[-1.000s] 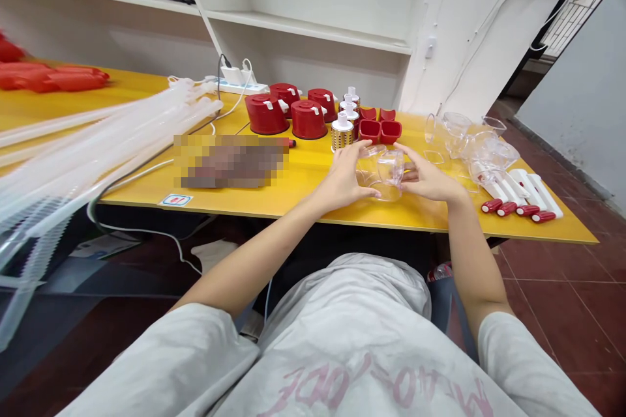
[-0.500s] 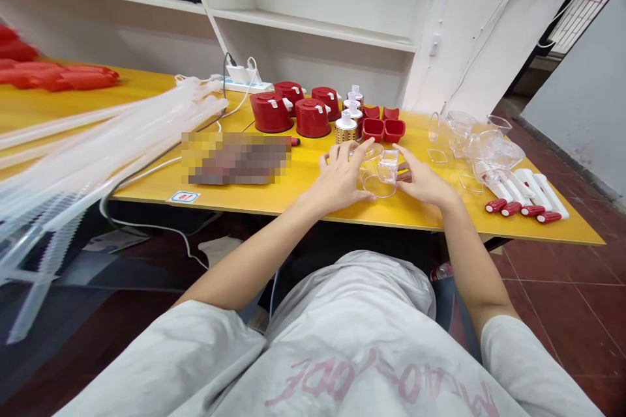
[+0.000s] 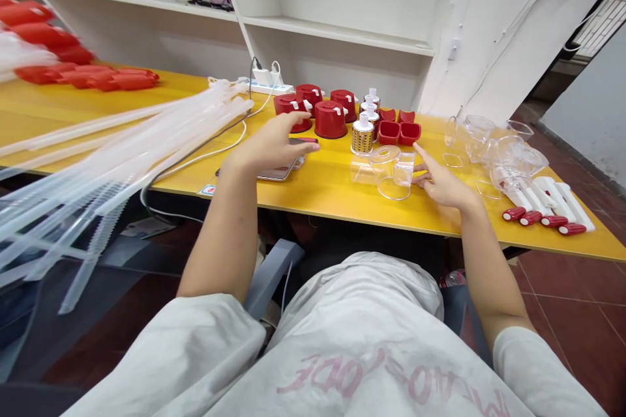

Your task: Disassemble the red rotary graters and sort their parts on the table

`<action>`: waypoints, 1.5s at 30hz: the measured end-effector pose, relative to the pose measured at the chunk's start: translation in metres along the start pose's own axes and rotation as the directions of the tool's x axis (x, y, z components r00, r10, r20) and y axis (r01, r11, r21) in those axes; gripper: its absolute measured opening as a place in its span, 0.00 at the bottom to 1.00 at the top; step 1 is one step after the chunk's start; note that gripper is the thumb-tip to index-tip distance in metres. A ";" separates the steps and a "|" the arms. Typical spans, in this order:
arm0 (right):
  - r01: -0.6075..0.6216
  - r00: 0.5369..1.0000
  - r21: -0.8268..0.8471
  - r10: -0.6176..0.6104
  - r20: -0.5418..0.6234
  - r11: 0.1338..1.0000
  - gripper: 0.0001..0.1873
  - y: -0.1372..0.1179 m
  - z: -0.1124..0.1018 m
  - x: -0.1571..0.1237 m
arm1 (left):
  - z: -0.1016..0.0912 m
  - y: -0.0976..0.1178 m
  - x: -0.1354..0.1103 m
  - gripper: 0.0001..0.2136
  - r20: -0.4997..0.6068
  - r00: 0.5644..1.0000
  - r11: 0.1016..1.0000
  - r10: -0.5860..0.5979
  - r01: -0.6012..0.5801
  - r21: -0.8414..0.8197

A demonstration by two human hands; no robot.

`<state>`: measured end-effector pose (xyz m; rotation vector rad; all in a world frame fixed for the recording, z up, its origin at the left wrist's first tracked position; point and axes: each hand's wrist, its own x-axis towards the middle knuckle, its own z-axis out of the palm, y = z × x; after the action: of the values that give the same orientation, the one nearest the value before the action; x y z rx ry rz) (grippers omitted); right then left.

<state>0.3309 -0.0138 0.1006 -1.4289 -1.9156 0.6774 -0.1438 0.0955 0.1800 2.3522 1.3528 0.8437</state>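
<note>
A clear plastic housing (image 3: 391, 172), with a round rim and a tube to its left, stands near the table's front edge. My right hand (image 3: 443, 181) is at its right side, fingers apart; whether the fingertips touch it I cannot tell. Out to the left, my left hand (image 3: 274, 143) hovers with fingers spread above a flat, screen-like device (image 3: 280, 171). A thin red-and-dark item (image 3: 304, 140) lies by its fingertips. Behind stand red round bases (image 3: 330, 120) with white levers, perforated metal drums (image 3: 362, 138) with white tops, and red square cups (image 3: 409, 133).
On the yellow table (image 3: 337, 199), more clear plastic parts (image 3: 508, 150) and white handles with red grips (image 3: 557, 202) lie at right. Long translucent plastic strips (image 3: 161, 137) and red bundles (image 3: 112, 78) cover the left. Cables run from a power strip (image 3: 274, 87).
My left hand has left the clear housing and moved left over the flat device. My right hand stays at the housing's right side, its fingers straighter. The view has shifted left.
</note>
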 end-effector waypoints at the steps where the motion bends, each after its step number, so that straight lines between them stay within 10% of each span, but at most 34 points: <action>1: -0.006 1.000 -0.010 0.006 0.001 1.000 0.69 0.000 0.000 0.000 | -0.001 -0.008 0.006 0.37 -0.060 0.998 0.999 -0.021 0.023 0.030; 5: -0.031 1.000 -0.020 0.031 -0.003 0.999 0.65 -0.003 0.000 0.001 | 0.008 -0.030 0.054 0.28 -0.124 0.991 0.992 -0.056 0.069 0.106; 10: -0.026 1.000 -0.009 0.026 0.001 1.000 0.61 -0.003 -0.001 0.002 | 0.018 -0.039 0.130 0.28 0.287 0.940 0.898 -0.185 0.043 0.437; 14: -0.015 1.000 -0.015 0.015 -0.006 1.000 0.58 -0.002 0.000 0.003 | 0.030 -0.041 0.157 0.24 0.379 0.882 0.851 -0.282 0.046 0.524; 20: 0.007 1.000 -0.062 -0.009 -0.028 0.998 0.50 -0.004 -0.001 0.004 | 0.049 -0.053 0.150 0.08 0.370 0.900 0.918 -0.230 0.075 0.390; 24: 0.005 1.000 -0.076 -0.005 -0.003 0.997 0.47 -0.007 -0.002 0.003 | 0.051 -0.051 0.142 0.15 0.299 0.944 0.926 -0.137 0.015 0.378; 35: -0.014 0.983 -0.103 -0.005 -0.184 0.995 0.45 -0.017 -0.021 -0.007 | 0.024 0.018 0.107 0.25 0.183 0.940 0.913 0.288 -0.327 0.243; 41: 0.225 0.891 0.014 -0.200 -0.408 0.974 0.32 -0.054 -0.023 -0.023 | -0.002 0.126 0.019 0.18 -0.183 0.700 0.710 0.690 -0.704 -0.012; 45: 0.444 0.812 -0.064 -0.432 -0.392 0.894 0.39 -0.101 -0.006 -0.045 | 0.031 0.190 -0.020 0.26 -0.207 0.514 0.504 0.832 -0.857 -0.103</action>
<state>0.2807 -0.0847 0.1693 -0.9518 -1.7980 0.1736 -0.0028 -0.0184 0.2483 2.7811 -0.0346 1.3093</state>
